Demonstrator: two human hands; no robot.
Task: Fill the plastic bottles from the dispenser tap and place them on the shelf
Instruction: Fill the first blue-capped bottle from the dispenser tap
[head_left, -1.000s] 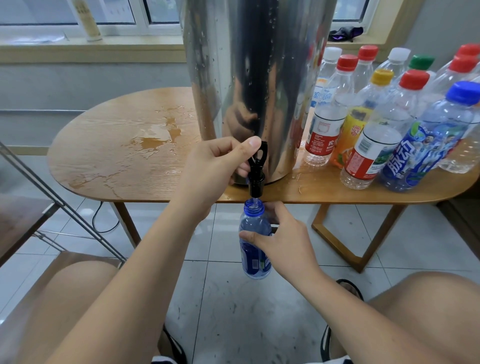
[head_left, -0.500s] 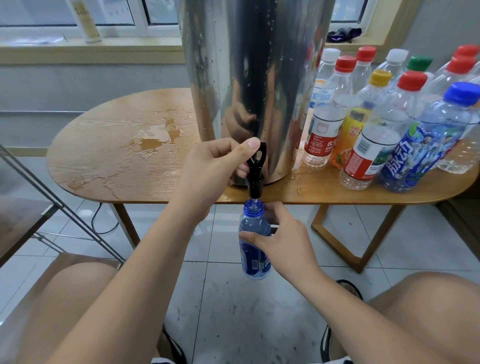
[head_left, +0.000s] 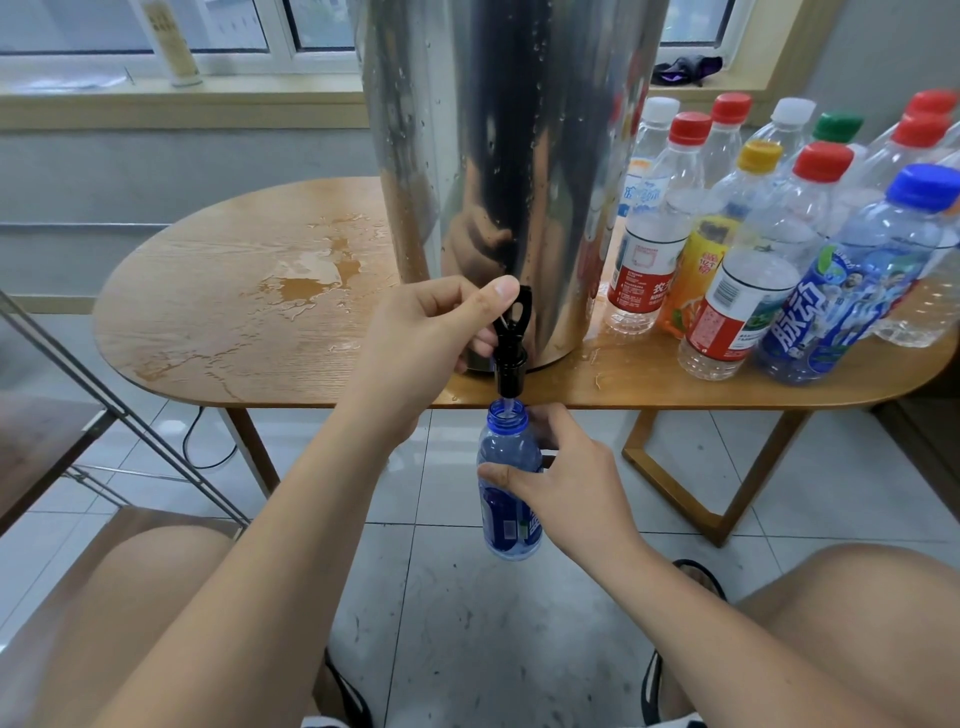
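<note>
A tall steel dispenser (head_left: 498, 156) stands on the wooden table (head_left: 218, 322), its black tap (head_left: 511, 345) jutting over the front edge. My left hand (head_left: 426, 338) pinches the tap lever between thumb and fingers. Just below the spout, my right hand (head_left: 566, 483) grips an uncapped blue plastic bottle (head_left: 506, 493) upright, mouth under the tap. A thin stream of water runs into the bottle's neck.
Several capped plastic bottles (head_left: 743, 249) crowd the table to the right of the dispenser. Water is spilled on the tabletop (head_left: 306, 280) at left. A metal-framed shelf (head_left: 104, 410) slants in at the left. Below lie the tiled floor and my knees.
</note>
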